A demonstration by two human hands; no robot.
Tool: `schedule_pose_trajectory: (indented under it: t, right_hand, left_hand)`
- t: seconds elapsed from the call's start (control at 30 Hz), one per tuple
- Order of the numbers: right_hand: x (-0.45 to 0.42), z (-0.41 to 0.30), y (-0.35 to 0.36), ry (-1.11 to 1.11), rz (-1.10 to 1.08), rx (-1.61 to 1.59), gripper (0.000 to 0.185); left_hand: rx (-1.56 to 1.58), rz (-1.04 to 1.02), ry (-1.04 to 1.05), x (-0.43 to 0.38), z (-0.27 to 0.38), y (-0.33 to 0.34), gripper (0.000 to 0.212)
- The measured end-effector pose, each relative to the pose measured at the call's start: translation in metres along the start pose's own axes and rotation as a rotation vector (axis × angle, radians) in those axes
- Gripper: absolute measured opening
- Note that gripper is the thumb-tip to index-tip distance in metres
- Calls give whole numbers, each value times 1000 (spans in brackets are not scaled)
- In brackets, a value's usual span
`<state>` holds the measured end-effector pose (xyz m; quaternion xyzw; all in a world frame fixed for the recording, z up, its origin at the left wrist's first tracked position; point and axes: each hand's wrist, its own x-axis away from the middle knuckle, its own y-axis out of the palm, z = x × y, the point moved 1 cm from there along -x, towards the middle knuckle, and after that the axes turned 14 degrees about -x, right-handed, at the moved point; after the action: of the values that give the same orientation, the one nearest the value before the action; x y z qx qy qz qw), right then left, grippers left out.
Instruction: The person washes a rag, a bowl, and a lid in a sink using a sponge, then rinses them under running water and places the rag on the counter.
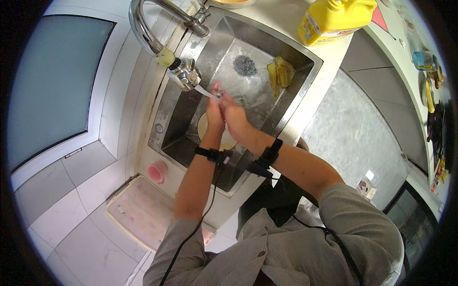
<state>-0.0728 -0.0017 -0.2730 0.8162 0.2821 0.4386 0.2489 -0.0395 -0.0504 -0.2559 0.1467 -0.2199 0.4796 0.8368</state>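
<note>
Under the running tap (pixel 184 73), my left hand (pixel 215 112) and my right hand (pixel 234 116) are pressed against each other. A stream of water (pixel 204 91) falls onto the fingers. Whether anything small lies between the palms is hidden. Both hands are inside the stainless steel sink (pixel 259 46), above a pale round bowl (pixel 202 128) that my wrists partly cover. Beyond the fingers, a dark scouring pad (pixel 245 65) lies on the sink floor. A crumpled yellow cloth (pixel 280 74) rests by the sink's right wall.
A yellow plastic jug (pixel 332 23) stands on the counter at the sink's far right corner. A pink cup (pixel 156 172) and a lidded plastic box (pixel 143 211) are at the lower left. Black cables (pixel 193 232) run from the straps on my wrists.
</note>
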Motion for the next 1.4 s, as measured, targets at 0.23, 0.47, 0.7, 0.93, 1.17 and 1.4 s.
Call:
schedule_pose_trajectory:
  t: [0.23, 0.47, 0.7, 0.93, 1.17, 1.4]
  right_hand:
    - [-6, -7, 1, 8, 61, -84, 36]
    - [-15, -57, 16, -1, 65, -154, 35]
    - [-10, -33, 19, 223, 116, -281, 32]
    - [-9, -27, 17, 227, 42, -423, 44]
    - [12, -31, 8, 340, 97, -428, 38]
    - [-3, -40, -11, 247, -2, -347, 32]
  left_hand:
    - [-89, -27, 76, -10, 21, 9, 51]
    - [-301, -15, 283, 0, 10, 23, 44]
    - [-350, 10, 227, -18, 21, 8, 37]
    - [-320, 41, 236, -5, 22, 7, 26]
    - [-129, 152, -65, -37, 1, -12, 30]
    - [4, 1, 140, -33, -10, -22, 29]
